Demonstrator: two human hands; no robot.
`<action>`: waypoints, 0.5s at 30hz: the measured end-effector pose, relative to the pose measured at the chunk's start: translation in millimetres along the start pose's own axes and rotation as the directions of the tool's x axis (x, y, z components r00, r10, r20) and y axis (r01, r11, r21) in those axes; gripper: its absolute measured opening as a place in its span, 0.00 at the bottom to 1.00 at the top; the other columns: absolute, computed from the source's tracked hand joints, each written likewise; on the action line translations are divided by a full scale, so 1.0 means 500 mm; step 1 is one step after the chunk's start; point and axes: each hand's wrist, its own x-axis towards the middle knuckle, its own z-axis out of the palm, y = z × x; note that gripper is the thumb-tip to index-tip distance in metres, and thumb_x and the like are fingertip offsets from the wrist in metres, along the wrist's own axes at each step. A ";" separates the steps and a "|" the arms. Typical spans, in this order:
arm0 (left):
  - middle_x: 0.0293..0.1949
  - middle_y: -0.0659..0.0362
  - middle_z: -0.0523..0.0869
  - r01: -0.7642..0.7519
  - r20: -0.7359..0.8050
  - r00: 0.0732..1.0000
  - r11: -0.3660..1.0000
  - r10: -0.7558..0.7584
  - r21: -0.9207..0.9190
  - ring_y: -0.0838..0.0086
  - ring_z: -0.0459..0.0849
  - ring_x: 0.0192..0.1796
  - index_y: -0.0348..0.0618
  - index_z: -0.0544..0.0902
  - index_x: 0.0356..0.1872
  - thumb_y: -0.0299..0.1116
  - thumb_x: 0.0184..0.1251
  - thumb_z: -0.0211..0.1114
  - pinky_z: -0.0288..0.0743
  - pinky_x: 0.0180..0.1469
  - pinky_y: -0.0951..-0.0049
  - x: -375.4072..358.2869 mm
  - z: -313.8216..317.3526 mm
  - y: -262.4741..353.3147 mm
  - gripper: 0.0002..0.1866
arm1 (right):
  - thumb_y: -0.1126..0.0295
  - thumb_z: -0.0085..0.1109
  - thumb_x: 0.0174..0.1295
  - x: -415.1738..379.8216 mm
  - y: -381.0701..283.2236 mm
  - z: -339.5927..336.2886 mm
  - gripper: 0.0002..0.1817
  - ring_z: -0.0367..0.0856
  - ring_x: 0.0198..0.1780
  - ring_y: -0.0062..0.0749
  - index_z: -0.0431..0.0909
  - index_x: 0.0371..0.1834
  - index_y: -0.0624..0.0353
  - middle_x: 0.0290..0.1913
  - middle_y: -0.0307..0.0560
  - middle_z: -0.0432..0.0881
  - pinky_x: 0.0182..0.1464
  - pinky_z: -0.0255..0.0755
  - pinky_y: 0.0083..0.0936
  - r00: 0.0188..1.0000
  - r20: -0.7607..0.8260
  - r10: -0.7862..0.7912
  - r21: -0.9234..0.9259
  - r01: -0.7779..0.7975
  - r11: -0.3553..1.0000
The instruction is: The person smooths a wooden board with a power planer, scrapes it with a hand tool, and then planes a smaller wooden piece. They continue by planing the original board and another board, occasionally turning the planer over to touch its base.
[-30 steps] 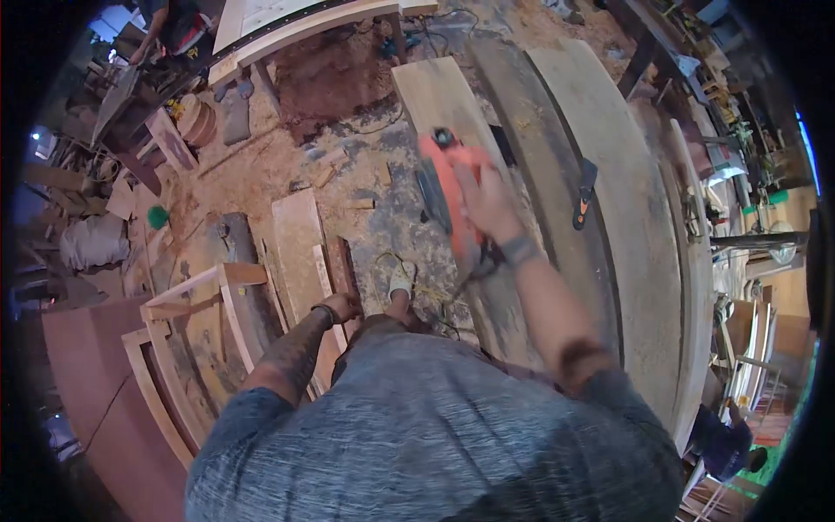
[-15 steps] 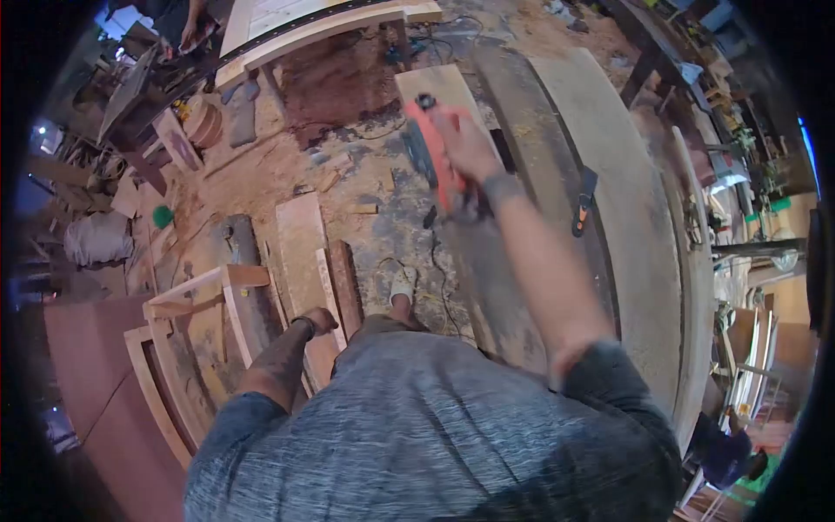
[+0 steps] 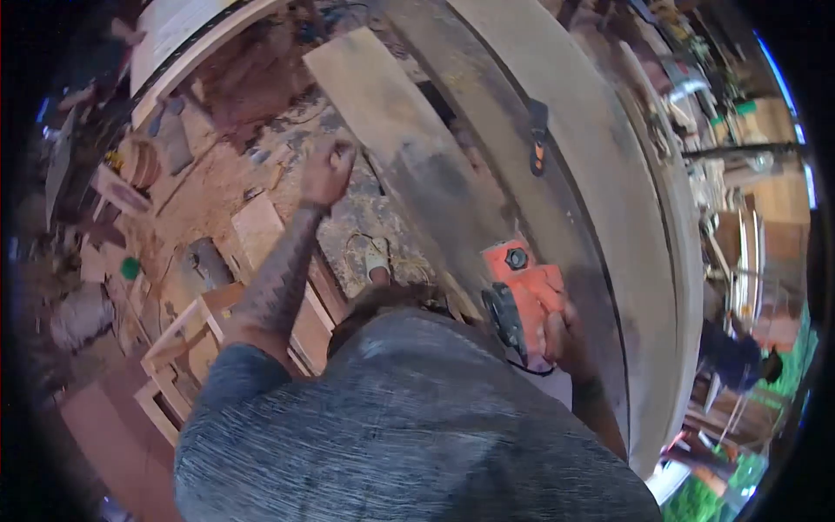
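My right hand (image 3: 564, 329) is wrapped round the rear of a red power planer (image 3: 532, 280), close to my body. The planer is over a long plank (image 3: 452, 204) on the right; whether it touches the wood is hard to tell. My left hand (image 3: 330, 170) is raised in front of me near the plank's left side, its fingers curled, and whatever they may hold is too small to make out. A scraper with a black and orange handle (image 3: 537, 157) lies on the neighbouring boards.
A wide pale board (image 3: 600, 165) runs along the right. On the left stand a wooden frame (image 3: 187, 326) and another board (image 3: 258, 224). A pale-topped table (image 3: 178, 39) is at the upper left. A person (image 3: 731, 355) is at the far right.
My right hand has drawn the planer back from the plank's far end towards my body. My left hand has moved forward and up from beside my leg. The view has shifted.
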 end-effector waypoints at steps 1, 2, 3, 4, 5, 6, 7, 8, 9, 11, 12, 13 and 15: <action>0.51 0.50 0.89 -0.006 0.161 0.987 0.999 -0.003 0.050 0.53 0.88 0.46 0.44 0.86 0.52 0.39 0.72 0.69 0.81 0.49 0.58 0.065 -0.018 0.048 0.14 | 0.76 0.65 0.64 -0.002 -0.022 -0.015 0.10 0.83 0.39 0.40 0.77 0.46 0.62 0.57 0.61 0.80 0.38 0.79 0.33 0.994 -0.059 -0.097 -0.183 0.085 0.980; 0.55 0.51 0.88 -0.027 0.312 0.950 0.994 -0.006 0.103 0.50 0.88 0.51 0.46 0.85 0.56 0.41 0.71 0.70 0.82 0.54 0.56 0.113 -0.016 0.068 0.17 | 0.75 0.65 0.65 -0.002 -0.050 -0.030 0.11 0.84 0.41 0.37 0.78 0.48 0.62 0.56 0.59 0.81 0.40 0.79 0.32 0.997 -0.068 0.036 -0.102 -0.043 0.994; 0.60 0.49 0.85 -0.105 0.367 0.929 0.983 0.044 0.150 0.50 0.85 0.58 0.46 0.82 0.61 0.44 0.72 0.68 0.78 0.60 0.54 0.147 0.015 0.058 0.21 | 0.74 0.65 0.66 -0.002 -0.078 -0.046 0.12 0.84 0.42 0.35 0.78 0.51 0.62 0.56 0.57 0.81 0.42 0.80 0.31 0.983 -0.077 0.168 -0.019 -0.170 0.985; 0.65 0.47 0.83 -0.188 0.422 0.902 0.963 0.092 0.192 0.50 0.82 0.65 0.46 0.79 0.65 0.48 0.73 0.67 0.74 0.66 0.53 0.180 0.048 0.049 0.26 | 0.72 0.65 0.67 -0.002 -0.114 -0.065 0.14 0.85 0.44 0.32 0.78 0.54 0.62 0.56 0.55 0.82 0.44 0.80 0.30 0.868 0.060 0.492 0.308 -0.485 0.818; 0.70 0.45 0.81 -0.273 0.479 0.867 0.935 0.136 0.228 0.50 0.79 0.71 0.45 0.76 0.70 0.51 0.74 0.66 0.70 0.72 0.51 0.199 0.078 0.040 0.31 | 0.71 0.65 0.68 -0.011 -0.132 -0.062 0.16 0.84 0.45 0.29 0.78 0.57 0.62 0.55 0.53 0.82 0.45 0.79 0.29 0.775 0.156 0.612 0.467 -0.604 0.646; 0.73 0.45 0.77 -0.285 0.455 0.882 0.910 0.125 0.303 0.50 0.73 0.75 0.46 0.73 0.74 0.55 0.73 0.64 0.65 0.75 0.49 0.205 0.098 0.045 0.35 | 0.70 0.66 0.69 -0.020 -0.151 -0.059 0.18 0.84 0.46 0.27 0.77 0.60 0.63 0.55 0.50 0.83 0.47 0.79 0.28 0.657 0.248 0.711 0.589 -0.685 0.428; 0.77 0.44 0.73 -0.295 0.429 0.896 0.878 0.117 0.376 0.49 0.68 0.79 0.47 0.69 0.78 0.59 0.73 0.63 0.59 0.79 0.47 0.211 0.119 0.053 0.40 | 0.68 0.66 0.70 -0.039 -0.162 -0.043 0.20 0.84 0.47 0.25 0.77 0.63 0.63 0.54 0.48 0.83 0.48 0.79 0.28 0.649 0.208 0.732 0.634 -0.659 0.404; 0.80 0.44 0.69 -0.302 0.403 0.908 0.843 0.112 0.446 0.49 0.63 0.83 0.48 0.65 0.82 0.62 0.72 0.62 0.54 0.82 0.44 0.212 0.138 0.062 0.44 | 0.67 0.66 0.71 -0.057 -0.176 -0.031 0.23 0.83 0.47 0.23 0.76 0.65 0.64 0.53 0.45 0.84 0.50 0.79 0.27 0.635 0.171 0.753 0.676 -0.632 0.379; 0.86 0.45 0.58 -0.216 0.488 0.872 0.875 -0.027 0.433 0.47 0.52 0.87 0.49 0.60 0.85 0.67 0.73 0.58 0.40 0.85 0.39 0.228 0.138 0.082 0.48 | 0.67 0.66 0.71 -0.063 -0.191 -0.024 0.23 0.84 0.48 0.24 0.75 0.66 0.64 0.53 0.45 0.84 0.50 0.79 0.27 0.643 0.138 0.753 0.697 -0.603 0.387; 0.86 0.45 0.58 -0.225 0.482 0.876 0.886 0.002 0.406 0.46 0.52 0.87 0.49 0.60 0.85 0.68 0.73 0.57 0.40 0.85 0.39 0.226 0.146 0.074 0.48 | 0.67 0.65 0.72 -0.077 -0.222 -0.017 0.24 0.85 0.48 0.25 0.75 0.68 0.65 0.52 0.44 0.85 0.51 0.79 0.27 0.653 0.073 0.754 0.735 -0.546 0.402; 0.86 0.44 0.58 -0.233 0.478 0.878 0.889 0.017 0.395 0.46 0.52 0.87 0.49 0.60 0.85 0.69 0.73 0.57 0.40 0.85 0.39 0.228 0.143 0.068 0.49 | 0.67 0.65 0.72 -0.092 -0.230 -0.004 0.24 0.85 0.48 0.26 0.75 0.67 0.66 0.52 0.44 0.85 0.51 0.80 0.27 0.702 -0.005 0.712 0.682 -0.518 0.515; 0.86 0.44 0.57 -0.226 0.499 0.866 0.875 -0.021 0.429 0.47 0.52 0.88 0.50 0.60 0.86 0.70 0.72 0.57 0.40 0.85 0.40 0.232 0.135 0.077 0.49 | 0.67 0.65 0.72 -0.105 -0.230 0.009 0.24 0.85 0.48 0.26 0.75 0.67 0.66 0.51 0.43 0.85 0.51 0.80 0.27 0.751 -0.081 0.655 0.614 -0.480 0.626; 0.86 0.45 0.57 -0.229 0.503 0.864 0.873 -0.021 0.431 0.47 0.50 0.88 0.52 0.60 0.85 0.71 0.71 0.57 0.40 0.85 0.38 0.233 0.139 0.079 0.49 | 0.67 0.65 0.72 -0.126 -0.234 0.021 0.23 0.85 0.47 0.26 0.75 0.67 0.66 0.49 0.42 0.86 0.50 0.80 0.26 0.727 -0.059 0.684 0.618 -0.511 0.597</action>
